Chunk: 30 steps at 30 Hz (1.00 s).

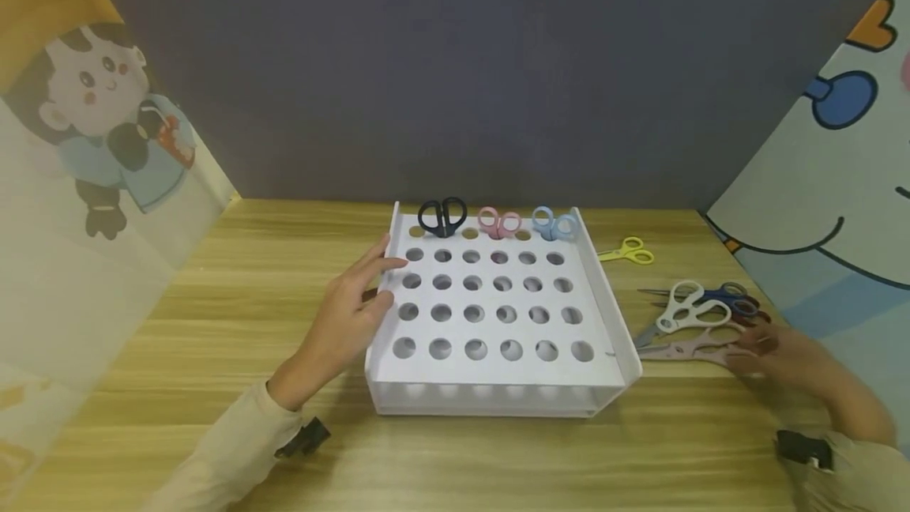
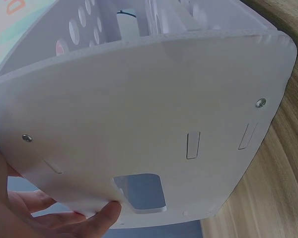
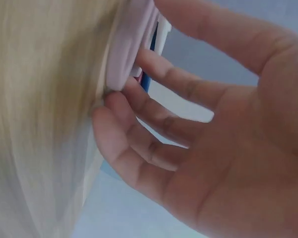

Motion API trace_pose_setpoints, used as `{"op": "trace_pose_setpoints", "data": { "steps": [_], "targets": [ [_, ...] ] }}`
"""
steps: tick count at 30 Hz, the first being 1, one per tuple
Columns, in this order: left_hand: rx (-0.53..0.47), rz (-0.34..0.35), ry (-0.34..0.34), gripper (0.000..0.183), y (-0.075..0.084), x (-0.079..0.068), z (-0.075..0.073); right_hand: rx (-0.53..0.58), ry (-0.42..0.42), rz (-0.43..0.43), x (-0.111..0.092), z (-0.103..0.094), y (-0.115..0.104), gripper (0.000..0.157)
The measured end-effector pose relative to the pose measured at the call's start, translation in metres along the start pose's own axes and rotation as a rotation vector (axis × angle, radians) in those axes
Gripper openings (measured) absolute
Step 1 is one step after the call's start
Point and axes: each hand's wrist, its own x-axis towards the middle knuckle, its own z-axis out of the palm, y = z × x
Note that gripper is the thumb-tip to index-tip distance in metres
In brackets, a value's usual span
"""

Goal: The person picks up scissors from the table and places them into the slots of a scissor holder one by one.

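A white rack (image 1: 490,370) with rows of round holes stands on the table. Black-handled scissors (image 1: 442,220), pink-handled scissors (image 1: 500,224) and light-blue-handled scissors (image 1: 553,225) stand in its back row. My left hand (image 1: 351,310) touches the rack's left side panel, fingers extended; the left wrist view shows a fingertip beside the panel's cut-out. At the right, my right hand (image 1: 789,358) touches the handle end of pale pink scissors (image 1: 693,348), its fingers loosely bent in the right wrist view. White-handled scissors (image 1: 686,310) lie just behind these.
Dark-blue-handled scissors (image 1: 735,299) lie behind the white pair, with a dark red handle partly hidden near them. Yellow scissors (image 1: 633,251) lie by the rack's right back corner. A dark panel (image 1: 483,85) closes the back, and printed panels flank the table (image 1: 235,314).
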Motion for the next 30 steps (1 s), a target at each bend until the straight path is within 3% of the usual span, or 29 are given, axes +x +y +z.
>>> {"op": "trace_pose_setpoints", "data": {
  "steps": [7, 10, 15, 22, 27, 30],
  "targets": [
    [-0.009, -0.006, -0.001, 0.038, 0.001, -0.002, -0.001, 0.048, 0.021, -0.122, 0.001, 0.005, -0.001, 0.047],
    [-0.01, -0.002, -0.001, 0.038, 0.0, -0.002, -0.001, 0.057, 0.02, -0.137, 0.001, 0.006, -0.002, 0.044],
    [-0.016, 0.007, -0.006, 0.038, 0.002, -0.001, 0.0, 0.095, -0.002, -0.113, 0.0, 0.009, -0.002, 0.038],
    [-0.016, -0.004, -0.007, 0.037, 0.002, 0.0, 0.001, 0.119, -0.03, -0.049, -0.001, 0.003, -0.007, 0.047],
    [-0.011, -0.004, -0.007, 0.036, 0.002, -0.001, 0.0, 0.243, -0.103, 0.007, -0.01, -0.005, -0.012, 0.048],
    [-0.015, -0.002, -0.01, 0.035, 0.0, -0.001, -0.001, 0.356, -0.096, 0.007, -0.016, -0.007, -0.017, 0.046]
  ]
}}
